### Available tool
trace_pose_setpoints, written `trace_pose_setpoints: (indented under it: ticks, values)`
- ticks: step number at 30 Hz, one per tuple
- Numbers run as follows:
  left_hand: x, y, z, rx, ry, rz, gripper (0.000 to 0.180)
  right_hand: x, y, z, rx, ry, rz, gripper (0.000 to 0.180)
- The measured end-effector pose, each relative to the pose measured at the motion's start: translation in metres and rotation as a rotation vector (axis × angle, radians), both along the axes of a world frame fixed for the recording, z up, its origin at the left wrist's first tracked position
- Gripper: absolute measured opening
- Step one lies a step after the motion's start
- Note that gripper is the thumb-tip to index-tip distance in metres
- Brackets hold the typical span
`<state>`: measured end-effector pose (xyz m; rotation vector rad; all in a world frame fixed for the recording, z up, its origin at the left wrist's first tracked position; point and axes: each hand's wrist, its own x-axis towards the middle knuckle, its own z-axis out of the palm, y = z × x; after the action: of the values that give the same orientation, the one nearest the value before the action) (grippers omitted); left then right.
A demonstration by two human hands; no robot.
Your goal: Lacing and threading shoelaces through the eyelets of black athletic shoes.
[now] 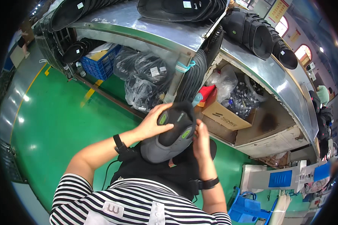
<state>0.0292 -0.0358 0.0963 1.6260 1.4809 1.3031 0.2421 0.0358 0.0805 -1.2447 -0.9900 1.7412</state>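
Observation:
In front of my lap is a dark grey and black boot upper point(162, 148), with bright green oval patches on its two sides and a dark opening in the middle. My left hand point(156, 123) grips its left upper side, the thumb lying across the black part. At the right edge, my right hand point(201, 139) pinches the rim with fingers drawn together; part of those fingers is hidden and slightly smeared. The upper is tilted, with its rounded grey end toward me.
Nested black uppers point(248, 32) stack on metal benches point(157, 32) ahead. Below stand a blue crate point(101, 64), black bundles in clear plastic point(144, 80) and a cardboard box point(225, 115) of small parts. A blue plastic stool point(248, 206) is at lower right, beside a grey machine point(263, 178).

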Motion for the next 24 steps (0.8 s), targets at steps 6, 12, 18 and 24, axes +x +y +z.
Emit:
trace_pose_setpoints:
  ticks: [6,12,18,24]
  values:
    - [0.001,0.017,-0.082,-0.515,-0.072,0.245,0.076,-0.05,0.002,-0.105,0.831,-0.522,0.206,0.057]
    - [0.002,0.023,-0.1,-0.462,-0.074,0.295,0.077,-0.054,0.063,-0.038,0.839,-0.469,0.169,0.049]
    - [-0.013,0.027,-0.107,-0.491,-0.132,0.219,0.079,-0.097,0.149,0.076,1.361,-0.439,-0.183,0.019]
    - [-0.028,0.023,-0.088,-0.421,-0.154,0.078,0.08,-0.079,0.135,0.09,1.373,-0.331,-0.192,0.008]
